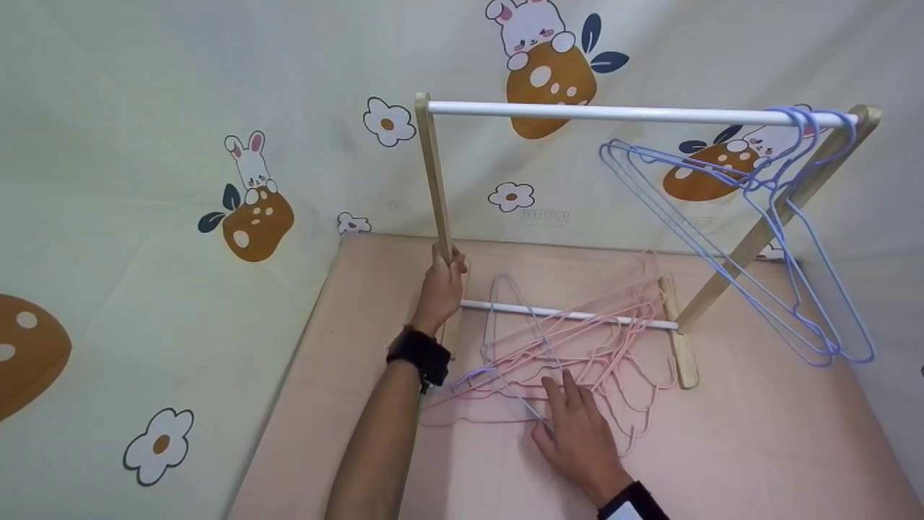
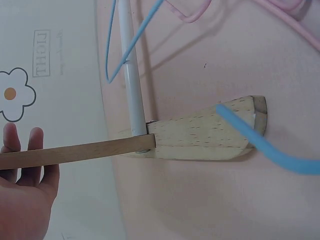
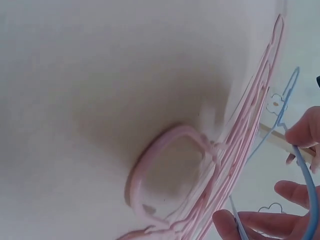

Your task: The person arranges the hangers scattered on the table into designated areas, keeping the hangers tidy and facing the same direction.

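Hangers of blue triangular wire [image 1: 771, 195] already dangle from the white rail [image 1: 577, 112] between two and three o'clock; pink wire hangers [image 3: 245, 145] lie unhung at four. Left hand [image 1: 439, 289] grips the pale wooden upright [image 1: 435, 177]; right hand [image 1: 581, 437], at five, pinches another blue hanger [image 3: 308, 177].

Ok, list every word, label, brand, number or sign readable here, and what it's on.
"LIGHT" (probably; sideways, boxed) on the patterned sheet, left wrist view.
Smaller print beside it: too blurred to read.
Two boxed words on the sheet, head view: too faint to read.
Faint mark left of them: too small.
Rack: no text visible.
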The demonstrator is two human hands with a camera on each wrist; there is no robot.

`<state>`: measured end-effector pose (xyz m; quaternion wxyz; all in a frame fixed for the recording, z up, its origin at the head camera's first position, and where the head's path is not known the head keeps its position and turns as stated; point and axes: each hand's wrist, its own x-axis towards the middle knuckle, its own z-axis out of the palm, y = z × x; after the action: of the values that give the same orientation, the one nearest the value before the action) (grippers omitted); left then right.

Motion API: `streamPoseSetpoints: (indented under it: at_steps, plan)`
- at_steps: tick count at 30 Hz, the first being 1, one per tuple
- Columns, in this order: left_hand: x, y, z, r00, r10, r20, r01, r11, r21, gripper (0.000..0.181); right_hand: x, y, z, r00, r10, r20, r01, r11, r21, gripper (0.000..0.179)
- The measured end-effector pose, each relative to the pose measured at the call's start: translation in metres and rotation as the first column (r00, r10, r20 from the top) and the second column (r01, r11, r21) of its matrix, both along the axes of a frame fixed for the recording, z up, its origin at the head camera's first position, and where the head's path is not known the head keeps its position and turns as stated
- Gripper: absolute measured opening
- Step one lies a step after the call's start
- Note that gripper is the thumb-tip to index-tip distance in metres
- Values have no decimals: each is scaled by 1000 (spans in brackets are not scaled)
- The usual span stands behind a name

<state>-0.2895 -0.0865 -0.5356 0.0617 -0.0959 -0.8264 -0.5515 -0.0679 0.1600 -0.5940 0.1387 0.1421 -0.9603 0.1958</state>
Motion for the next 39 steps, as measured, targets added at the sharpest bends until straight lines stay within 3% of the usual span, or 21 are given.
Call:
streamPoseSetpoints:
  at_steps: [13, 21, 29, 39]
  plan:
    - [-1, 1, -1, 998, 16, -54, -18, 1000, -22, 15, -6, 23, 7, 997, -59, 55, 62, 997, -53, 52]
    - [-2, 1, -1, 999, 17, -33, -18, 1000, -13, 15, -12, 38, 15, 997, -77, -22, 75, 993, -94, 43]
    - [-3, 0, -2, 1000, 16, -20, -16, 1000, -9, 16, -16, 50, 25, 994, -109, -26, 105, 989, -106, 32]
    - [-1, 1, -1, 1000, 1, -3, -1, 1000, 11, 16, -20, 65, 35, 983, -160, 88, 171, 976, -138, 14]
